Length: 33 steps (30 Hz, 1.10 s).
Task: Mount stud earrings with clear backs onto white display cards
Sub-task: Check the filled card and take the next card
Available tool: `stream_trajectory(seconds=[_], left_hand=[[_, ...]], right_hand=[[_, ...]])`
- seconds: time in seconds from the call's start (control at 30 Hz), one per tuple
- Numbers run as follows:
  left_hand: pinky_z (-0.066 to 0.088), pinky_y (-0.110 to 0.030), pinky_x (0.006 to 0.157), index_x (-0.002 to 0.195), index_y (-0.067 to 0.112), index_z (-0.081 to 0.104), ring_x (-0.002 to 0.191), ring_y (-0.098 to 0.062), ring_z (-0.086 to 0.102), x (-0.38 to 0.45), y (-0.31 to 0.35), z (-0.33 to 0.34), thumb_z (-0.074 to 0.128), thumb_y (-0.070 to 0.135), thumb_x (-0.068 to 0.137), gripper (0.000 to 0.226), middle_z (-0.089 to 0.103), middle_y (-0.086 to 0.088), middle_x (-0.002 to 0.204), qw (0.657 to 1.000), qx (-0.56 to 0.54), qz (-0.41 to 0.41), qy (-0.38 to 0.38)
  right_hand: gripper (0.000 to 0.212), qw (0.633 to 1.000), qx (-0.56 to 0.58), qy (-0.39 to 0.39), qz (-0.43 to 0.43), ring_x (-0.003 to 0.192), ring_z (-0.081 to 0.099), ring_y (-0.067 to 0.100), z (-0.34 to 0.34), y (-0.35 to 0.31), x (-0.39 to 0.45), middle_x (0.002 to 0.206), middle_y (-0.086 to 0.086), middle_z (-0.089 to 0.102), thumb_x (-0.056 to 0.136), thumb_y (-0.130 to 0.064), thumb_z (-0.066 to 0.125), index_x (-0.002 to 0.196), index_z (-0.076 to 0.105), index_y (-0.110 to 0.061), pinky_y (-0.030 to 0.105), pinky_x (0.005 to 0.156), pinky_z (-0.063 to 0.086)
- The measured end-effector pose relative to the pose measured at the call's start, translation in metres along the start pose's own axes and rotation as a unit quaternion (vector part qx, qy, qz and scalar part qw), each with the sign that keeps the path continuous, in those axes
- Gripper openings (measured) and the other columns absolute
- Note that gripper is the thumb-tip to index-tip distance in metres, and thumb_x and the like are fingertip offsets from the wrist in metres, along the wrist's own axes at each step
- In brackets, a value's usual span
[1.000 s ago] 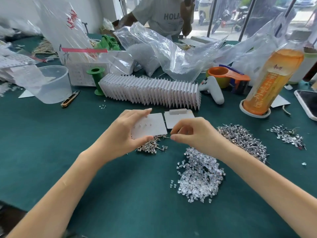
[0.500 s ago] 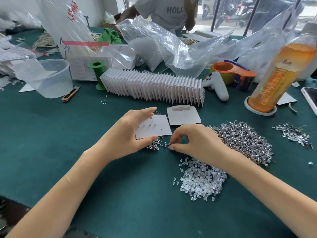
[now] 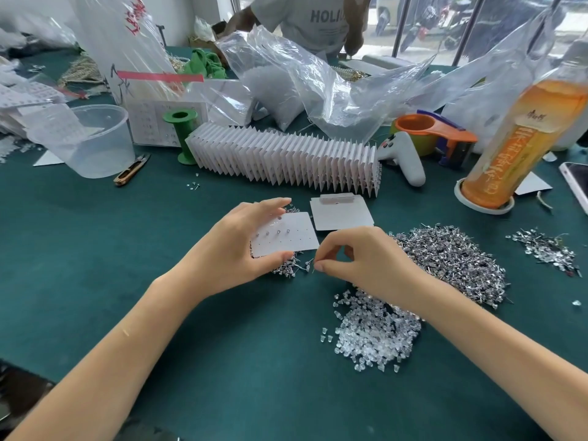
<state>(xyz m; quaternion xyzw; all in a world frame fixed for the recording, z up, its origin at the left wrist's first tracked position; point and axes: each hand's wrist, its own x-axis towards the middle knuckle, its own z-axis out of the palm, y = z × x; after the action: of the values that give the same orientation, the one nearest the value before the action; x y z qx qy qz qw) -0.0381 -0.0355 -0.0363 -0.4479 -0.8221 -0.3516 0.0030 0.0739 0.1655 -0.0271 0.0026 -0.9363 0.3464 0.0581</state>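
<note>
1. The left hand point(image 3: 235, 246) grips a white display card point(image 3: 286, 235) by its edges, thumb under the near edge and fingers over the far edge, holding it above a small heap of studs point(image 3: 288, 268) on the green tabletop point(image 3: 95, 249).
2. The card carries one row of studs; the dotted rows nearer the person are unfilled.
3. Just right of the card's near corner, the right hand point(image 3: 359, 259) has its fingers pinched together, apparently on a single stud, too small to be sure.
4. Judged step: picking the next stud.
5. Next, its post must meet an empty hole; afterwards a clear back from the pile point(image 3: 375, 335), nearer than the card, goes behind.
</note>
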Motion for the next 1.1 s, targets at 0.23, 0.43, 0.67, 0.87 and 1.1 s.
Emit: stream_trajectory(seconds=[0.23,0.43,0.67,0.87,1.1], left_hand=[[0.037,-0.030,0.107,0.140,0.034,0.037,0.124,-0.001,0.048,-0.003,0.007,0.007,0.075,0.042,0.075,0.075,0.056,0.016,0.128,0.998,-0.031,0.017,-0.043],[0.036,-0.031,0.108,0.139,0.034,0.037,0.125,-0.002,0.048,-0.004,0.011,0.009,0.076,0.039,0.076,0.075,0.057,0.016,0.127,0.997,-0.059,0.027,-0.049],[0.030,-0.013,0.105,0.139,0.026,0.040,0.124,0.001,0.049,-0.004,0.014,0.009,0.078,0.032,0.076,0.074,0.058,0.014,0.127,0.995,-0.069,0.047,-0.051],[0.032,-0.014,0.105,0.138,0.026,0.041,0.123,0.001,0.049,-0.004,0.016,0.009,0.079,0.031,0.076,0.073,0.058,0.015,0.126,0.995,-0.070,0.044,-0.050],[0.038,-0.032,0.107,0.139,0.031,0.038,0.123,-0.002,0.051,-0.005,0.016,0.006,0.079,0.033,0.075,0.075,0.059,0.014,0.125,0.996,-0.070,0.020,-0.044]], right_hand=[[0.007,0.985,-0.039,0.149,-0.074,0.063,0.051,-0.011,-0.011,-0.006,-0.002,0.069,-0.021,0.058,0.081,-0.019,0.075,0.080,0.071,-0.024,0.007,0.059,0.036],[0.006,0.972,-0.106,0.170,-0.120,0.065,0.047,-0.010,-0.006,-0.005,-0.006,0.075,-0.016,0.057,0.080,-0.014,0.076,0.082,0.071,-0.017,0.007,0.058,0.034],[0.007,0.963,-0.120,0.184,-0.158,0.066,0.051,0.005,-0.005,-0.005,-0.004,0.075,-0.006,0.065,0.080,-0.012,0.076,0.080,0.070,-0.014,0.032,0.054,0.051],[0.006,0.960,-0.138,0.168,-0.174,0.072,0.062,0.015,-0.004,-0.004,-0.004,0.076,-0.005,0.067,0.080,-0.012,0.076,0.081,0.070,-0.013,0.037,0.055,0.053],[0.006,0.958,-0.141,0.171,-0.183,0.071,0.061,0.021,-0.003,-0.004,-0.005,0.076,-0.005,0.067,0.079,-0.011,0.077,0.081,0.072,-0.014,0.039,0.054,0.052]])
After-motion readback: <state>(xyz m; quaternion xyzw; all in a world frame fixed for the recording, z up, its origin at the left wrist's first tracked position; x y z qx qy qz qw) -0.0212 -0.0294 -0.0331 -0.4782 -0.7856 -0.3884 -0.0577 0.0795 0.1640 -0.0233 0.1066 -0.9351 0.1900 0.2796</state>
